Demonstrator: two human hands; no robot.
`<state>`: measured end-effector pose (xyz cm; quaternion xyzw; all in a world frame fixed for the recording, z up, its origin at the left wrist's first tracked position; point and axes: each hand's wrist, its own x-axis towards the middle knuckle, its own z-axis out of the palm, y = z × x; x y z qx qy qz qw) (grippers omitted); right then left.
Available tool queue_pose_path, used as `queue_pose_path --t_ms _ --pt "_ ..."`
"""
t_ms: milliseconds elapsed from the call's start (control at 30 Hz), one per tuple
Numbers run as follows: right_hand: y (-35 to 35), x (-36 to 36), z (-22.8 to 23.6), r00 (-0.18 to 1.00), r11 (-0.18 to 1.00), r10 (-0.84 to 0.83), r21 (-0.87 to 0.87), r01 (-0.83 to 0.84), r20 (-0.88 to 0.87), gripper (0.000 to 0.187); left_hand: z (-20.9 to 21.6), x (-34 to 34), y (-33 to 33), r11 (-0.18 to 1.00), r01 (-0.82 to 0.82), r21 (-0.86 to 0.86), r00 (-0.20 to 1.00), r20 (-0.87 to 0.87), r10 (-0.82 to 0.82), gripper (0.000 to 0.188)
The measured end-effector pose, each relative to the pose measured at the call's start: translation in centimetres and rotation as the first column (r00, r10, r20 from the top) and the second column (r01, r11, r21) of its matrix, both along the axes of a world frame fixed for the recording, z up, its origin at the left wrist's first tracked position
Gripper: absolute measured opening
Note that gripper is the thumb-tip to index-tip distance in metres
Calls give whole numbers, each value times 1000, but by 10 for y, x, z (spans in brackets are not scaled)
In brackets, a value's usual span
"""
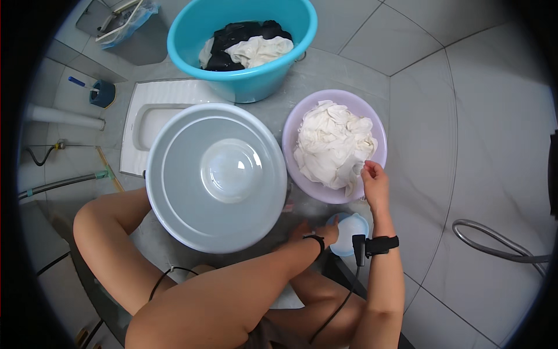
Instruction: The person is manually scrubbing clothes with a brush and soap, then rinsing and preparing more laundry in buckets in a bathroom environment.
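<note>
White wet-looking cloth lies bunched in a lilac basin at centre right. At the cloth's near right edge, my right hand has its fingertips pinched together on a bit of it. Low down in front of that basin is a small light blue tub with a white inside, perhaps filled with something white. My left hand has its fingers at the tub's left rim and seems to grip it; part of this hand is hidden. A black strap device circles my right wrist, a black band my left.
A large pale grey-blue basin stands left of the lilac one, partly over a white squat toilet. Behind is a turquoise tub with black and white clothes. A bin, toilet brush and metal hose are around.
</note>
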<state>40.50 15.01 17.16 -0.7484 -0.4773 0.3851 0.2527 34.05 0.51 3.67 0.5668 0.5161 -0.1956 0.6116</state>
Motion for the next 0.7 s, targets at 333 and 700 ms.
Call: queue_pose_path --t_ms 333,700 --pt "121 -116 75 952 885 296 352 -306 84 31 286 -203 118 769 441 462 709 346 -614 34" --pt "172 -261 76 220 477 580 -109 -872 785 19 191 -493 402 369 -456 810 800 191 568 69"
